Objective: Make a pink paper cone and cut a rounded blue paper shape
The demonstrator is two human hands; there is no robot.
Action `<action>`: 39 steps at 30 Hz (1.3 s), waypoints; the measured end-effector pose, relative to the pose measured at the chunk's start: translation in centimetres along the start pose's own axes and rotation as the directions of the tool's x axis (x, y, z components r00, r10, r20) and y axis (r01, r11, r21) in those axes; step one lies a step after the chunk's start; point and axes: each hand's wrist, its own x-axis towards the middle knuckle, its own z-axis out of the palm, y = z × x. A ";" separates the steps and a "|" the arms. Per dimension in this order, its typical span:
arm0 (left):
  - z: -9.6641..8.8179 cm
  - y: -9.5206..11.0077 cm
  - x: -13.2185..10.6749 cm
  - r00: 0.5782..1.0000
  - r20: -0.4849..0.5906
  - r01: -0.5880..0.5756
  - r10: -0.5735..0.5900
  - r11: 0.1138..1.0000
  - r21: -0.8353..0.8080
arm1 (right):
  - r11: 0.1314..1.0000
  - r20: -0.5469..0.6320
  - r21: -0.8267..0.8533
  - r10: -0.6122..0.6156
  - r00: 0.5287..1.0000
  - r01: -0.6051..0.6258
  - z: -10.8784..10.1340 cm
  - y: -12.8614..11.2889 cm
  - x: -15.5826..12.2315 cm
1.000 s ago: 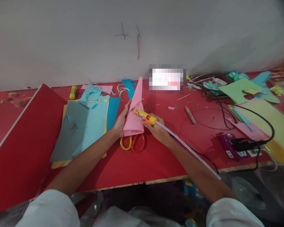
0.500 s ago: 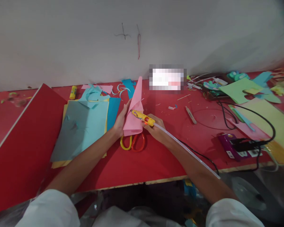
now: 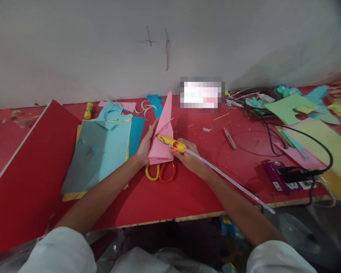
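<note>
In my left hand (image 3: 145, 147) is a pink paper cone (image 3: 161, 149), its narrow tip pointing up and away from me. My right hand (image 3: 190, 153) is closed around a yellow glue gun (image 3: 172, 143), whose nozzle meets the side of the cone near my left fingers. A long, clear glue stick (image 3: 230, 179) sticks out of the gun's back end and passes over my right forearm. Below the cone, scissors with one yellow and one red handle (image 3: 167, 171) lie on the table; the cone hides their blades.
Stacked coloured sheets (image 3: 102, 151) and a yellow glue stick tube (image 3: 88, 110) are on the left, beside a red board (image 3: 31, 170). A cutter (image 3: 229, 138) lies to the right. Farther right, black cables run to a purple power strip (image 3: 278, 176) by more paper (image 3: 335, 151).
The glue stick's rear end has swung slightly to the right, and the cone has turned a little. Both hands stay nearly in place.
</note>
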 end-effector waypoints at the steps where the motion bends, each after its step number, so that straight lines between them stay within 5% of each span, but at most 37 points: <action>1: 0.0 0.0 0.0 1.000 -0.001 0.001 -0.001 1.000 -0.001 | 1.000 0.002 0.001 -0.001 1.000 0.001 0.0 0.0 0.0; 10: 0.0 0.0 0.0 1.000 -0.008 -0.008 0.008 0.999 -0.035 | 0.999 0.005 -0.031 -0.014 1.000 0.014 0.1 0.2 -0.1; 16: -0.7 0.1 0.4 0.969 -0.118 0.210 -0.217 0.975 -0.068 | 0.999 -0.066 -0.040 -0.025 0.997 0.022 0.0 0.5 0.2; 24: -1.3 0.2 0.5 0.939 -0.139 0.310 -0.313 0.950 -0.042 | 0.999 -0.135 -0.031 0.013 0.991 -0.018 -0.1 0.6 0.3; 30: -0.1 0.4 0.3 0.979 -0.062 0.189 -0.193 0.980 -0.059 | 0.999 -0.165 -0.033 0.033 0.986 -0.039 0.0 0.8 0.4; 39: -0.4 0.2 0.3 0.977 -0.048 0.208 -0.210 0.978 -0.034 | 0.997 -0.220 -0.072 0.004 0.976 -0.020 -0.2 1.1 0.5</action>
